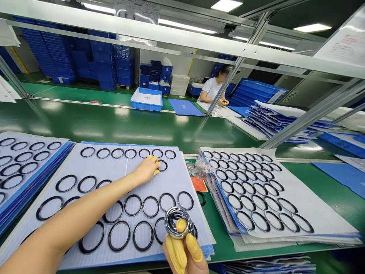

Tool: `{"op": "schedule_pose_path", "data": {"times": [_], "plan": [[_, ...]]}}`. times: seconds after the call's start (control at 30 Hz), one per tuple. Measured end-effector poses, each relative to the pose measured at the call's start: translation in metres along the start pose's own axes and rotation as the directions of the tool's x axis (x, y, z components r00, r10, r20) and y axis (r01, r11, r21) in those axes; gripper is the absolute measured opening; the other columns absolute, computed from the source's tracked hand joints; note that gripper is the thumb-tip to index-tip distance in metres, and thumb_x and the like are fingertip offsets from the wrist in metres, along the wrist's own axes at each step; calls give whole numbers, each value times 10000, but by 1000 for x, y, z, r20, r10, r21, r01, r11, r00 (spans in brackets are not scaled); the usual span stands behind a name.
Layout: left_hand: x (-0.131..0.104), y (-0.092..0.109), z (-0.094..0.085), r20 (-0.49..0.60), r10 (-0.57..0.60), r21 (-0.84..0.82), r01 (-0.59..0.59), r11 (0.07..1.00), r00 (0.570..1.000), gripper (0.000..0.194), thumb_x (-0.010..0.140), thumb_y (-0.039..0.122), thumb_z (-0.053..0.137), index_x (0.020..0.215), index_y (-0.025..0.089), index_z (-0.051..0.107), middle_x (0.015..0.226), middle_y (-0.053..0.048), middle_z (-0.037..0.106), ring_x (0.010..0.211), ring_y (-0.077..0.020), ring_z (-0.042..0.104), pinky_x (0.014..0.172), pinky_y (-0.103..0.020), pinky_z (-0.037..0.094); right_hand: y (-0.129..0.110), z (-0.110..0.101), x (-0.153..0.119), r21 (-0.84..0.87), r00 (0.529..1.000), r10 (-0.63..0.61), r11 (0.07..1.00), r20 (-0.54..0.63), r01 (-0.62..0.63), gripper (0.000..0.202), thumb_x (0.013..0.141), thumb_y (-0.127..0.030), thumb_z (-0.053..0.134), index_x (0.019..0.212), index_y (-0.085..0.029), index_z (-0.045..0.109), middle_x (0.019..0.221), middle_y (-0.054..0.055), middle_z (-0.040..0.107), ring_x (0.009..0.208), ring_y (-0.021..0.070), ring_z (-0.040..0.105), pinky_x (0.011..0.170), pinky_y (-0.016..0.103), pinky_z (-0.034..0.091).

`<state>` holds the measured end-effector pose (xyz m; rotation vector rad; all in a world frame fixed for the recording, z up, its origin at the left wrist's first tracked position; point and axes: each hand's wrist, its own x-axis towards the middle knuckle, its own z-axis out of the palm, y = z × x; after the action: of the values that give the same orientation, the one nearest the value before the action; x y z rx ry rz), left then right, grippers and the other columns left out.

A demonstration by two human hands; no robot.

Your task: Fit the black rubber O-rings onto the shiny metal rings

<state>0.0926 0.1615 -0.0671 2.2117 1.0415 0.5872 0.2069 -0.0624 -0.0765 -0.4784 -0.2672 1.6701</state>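
My left hand (148,167), with yellow finger cots on its fingertips, reaches over the middle white-covered sheet (114,165). Its fingers are at the left edge of a black ring (163,165) in the second row and partly cover it. Near the front edge of that sheet, my right hand (186,253), also in yellow finger cots, grips a bunch of shiny rings (176,220) with one finger through them. Rows of black rings (132,205) lie spaced out around my left forearm, which hides some of them.
A right-hand stack of sheets (296,179) bears rows of rings; another stack (51,175) stands left. Between them lie crumpled clear plastic (199,167), a red card (199,184) and a loose ring (201,198). Beyond the metal frame (239,61) sits a co-worker (212,89).
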Motion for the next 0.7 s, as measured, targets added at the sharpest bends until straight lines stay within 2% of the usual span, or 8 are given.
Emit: {"op": "schedule_pose_path", "data": {"times": [0.13, 0.27, 0.37, 0.4, 0.47, 0.53, 0.6, 0.7], "plan": [[-9, 11, -3, -44, -23, -182, 15, 983, 999, 142, 902, 278, 570, 876, 142, 598, 957, -60, 622, 961, -220, 579, 883, -429, 456, -4, 2, -3, -51, 999, -45, 998, -29, 43, 275, 729, -395, 777, 584, -203, 645, 442, -51, 460, 423, 76, 390, 501, 224, 367], [-49, 38, -20, -37, -96, -466, 68, 882, 995, 164, 930, 318, 446, 900, 171, 512, 826, -46, 617, 778, -175, 594, 723, -327, 484, -4, 1, 1, -98, 993, -103, 990, -52, 98, 228, 763, -406, 745, 689, -202, 675, 450, -54, 468, 418, 73, 367, 480, 219, 336], [-85, 61, -33, 32, -146, -629, 134, 766, 989, 243, 918, 408, 462, 942, 168, 498, 752, -33, 616, 628, -135, 569, 594, -262, 454, 0, 3, 3, -148, 994, -93, 985, -56, 83, 230, 767, -427, 738, 797, -202, 699, 444, -42, 502, 416, 83, 383, 474, 225, 324], [-95, 67, -36, 69, -176, -702, 173, 691, 982, 275, 891, 438, 519, 935, 166, 504, 725, -26, 613, 602, -125, 554, 567, -243, 435, 1, 5, 4, -169, 996, -76, 983, -50, 66, 249, 768, -441, 734, 825, -201, 702, 441, -39, 509, 415, 86, 392, 473, 226, 321], [-111, 77, -40, 160, -238, -837, 259, 481, 958, 354, 800, 465, 666, 914, 160, 530, 679, -11, 612, 565, -106, 527, 538, -218, 399, 5, 9, 2, -207, 999, -33, 978, -40, 24, 279, 763, -468, 730, 832, -199, 698, 450, -30, 526, 421, 93, 417, 461, 227, 315], [-122, 83, -42, 238, -263, -897, 315, 310, 935, 412, 722, 456, 760, 909, 151, 557, 650, -1, 619, 535, -88, 505, 532, -205, 379, 8, 14, -1, -240, 999, 0, 971, -44, -11, 292, 747, -482, 739, 786, -198, 687, 478, -14, 556, 435, 107, 449, 444, 232, 323], [-128, 86, -44, 270, -258, -907, 335, 256, 928, 419, 711, 443, 780, 922, 146, 572, 628, 10, 620, 504, -73, 486, 522, -198, 366, 10, 17, -4, -265, 998, 8, 964, -56, -22, 302, 722, -488, 757, 734, -199, 670, 512, -1, 586, 451, 117, 476, 439, 240, 346], [-133, 86, -43, 293, -238, -904, 350, 247, 926, 399, 728, 422, 773, 941, 147, 578, 622, 22, 617, 485, -64, 473, 511, -195, 354, 11, 21, -8, -298, 999, 19, 954, -28, -26, 326, 733, -491, 743, 671, -191, 635, 499, -7, 558, 440, 105, 456, 444, 236, 359]]}}
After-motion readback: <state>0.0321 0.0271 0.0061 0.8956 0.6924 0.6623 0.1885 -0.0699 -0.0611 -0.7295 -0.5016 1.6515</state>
